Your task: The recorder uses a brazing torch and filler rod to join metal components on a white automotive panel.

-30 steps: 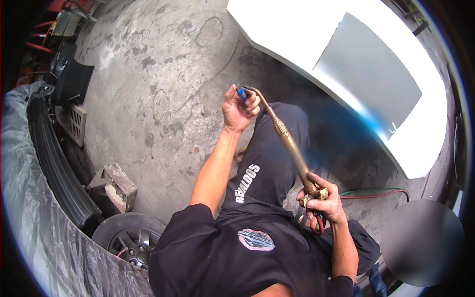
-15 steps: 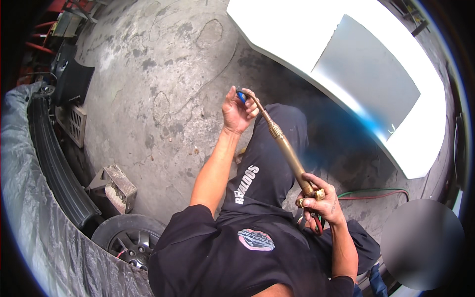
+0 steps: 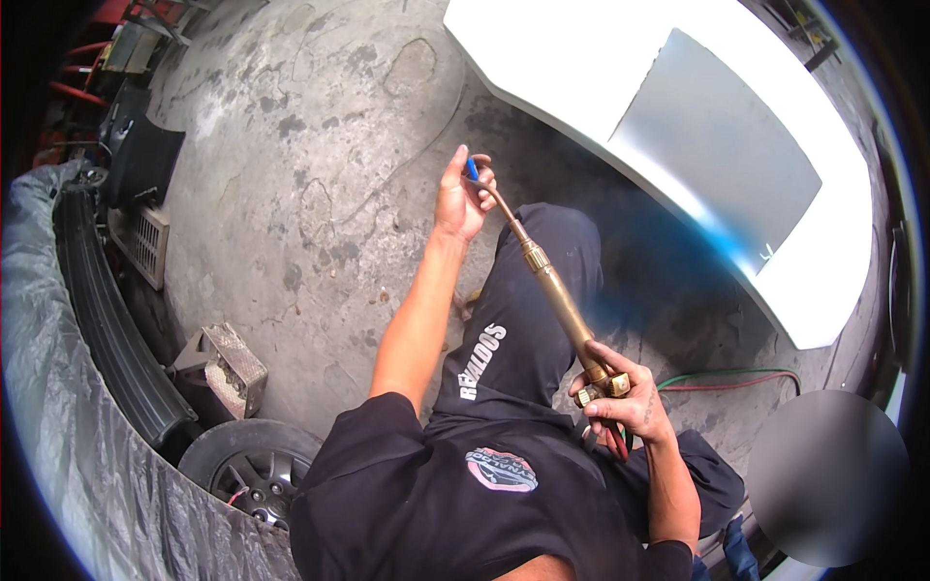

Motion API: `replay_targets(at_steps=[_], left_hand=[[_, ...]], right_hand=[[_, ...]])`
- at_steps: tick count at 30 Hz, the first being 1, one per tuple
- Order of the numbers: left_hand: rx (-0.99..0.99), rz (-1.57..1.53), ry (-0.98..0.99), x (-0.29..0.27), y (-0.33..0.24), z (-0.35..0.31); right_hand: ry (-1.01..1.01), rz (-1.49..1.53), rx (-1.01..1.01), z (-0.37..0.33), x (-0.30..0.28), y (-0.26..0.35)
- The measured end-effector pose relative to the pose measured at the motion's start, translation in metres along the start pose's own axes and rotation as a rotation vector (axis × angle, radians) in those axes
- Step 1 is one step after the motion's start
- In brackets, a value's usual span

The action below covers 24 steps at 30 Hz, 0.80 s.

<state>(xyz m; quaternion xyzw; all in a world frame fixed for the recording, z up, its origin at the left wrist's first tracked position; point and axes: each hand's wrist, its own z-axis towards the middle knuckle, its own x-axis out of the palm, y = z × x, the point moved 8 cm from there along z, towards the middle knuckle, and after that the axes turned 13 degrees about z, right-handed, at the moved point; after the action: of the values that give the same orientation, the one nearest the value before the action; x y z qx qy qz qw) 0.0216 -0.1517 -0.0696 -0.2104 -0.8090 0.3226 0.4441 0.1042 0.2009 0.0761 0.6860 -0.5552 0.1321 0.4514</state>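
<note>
A brass gas torch [image 3: 562,295] slants across my right thigh, its thin bent tip pointing up and left. My right hand [image 3: 632,395] is wrapped round its lower end, beside the brass valve knobs. From that end hang a red hose [image 3: 616,443] and a green one, partly hidden by the hand. My left hand [image 3: 463,198] is closed round a small blue object [image 3: 472,169] right at the torch's tip. Fingers cover much of it, so its kind is unclear. No flame shows at the tip.
A large white panel [image 3: 552,73] with a grey patch [image 3: 722,136] stands at upper right. Red and green hoses [image 3: 736,378] cross the stained concrete floor [image 3: 320,107]. At left are a wheel [image 3: 262,474], a metal step-like block [image 3: 237,373], a black ribbed strip [image 3: 111,320] and plastic sheeting [image 3: 48,387].
Both hands and the torch have shifted slightly up and left. The blue object has turned in my left hand and now stands more upright.
</note>
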Motion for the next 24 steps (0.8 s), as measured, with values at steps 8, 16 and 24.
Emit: replay_targets(at_steps=[8,16,24], left_hand=[[-0.001,-0.004,0.045,0.007,-0.003,0.002],[0.008,0.023,-0.016,0.002,-0.002,-0.001],[-0.066,-0.106,0.095,0.006,0.003,-0.009]], right_hand=[[-0.009,-0.054,0.039,-0.001,-0.003,-0.005],[-0.104,-0.054,0.038,0.002,-0.005,-0.007],[-0.08,-0.087,0.001,0.005,-0.004,-0.002]])
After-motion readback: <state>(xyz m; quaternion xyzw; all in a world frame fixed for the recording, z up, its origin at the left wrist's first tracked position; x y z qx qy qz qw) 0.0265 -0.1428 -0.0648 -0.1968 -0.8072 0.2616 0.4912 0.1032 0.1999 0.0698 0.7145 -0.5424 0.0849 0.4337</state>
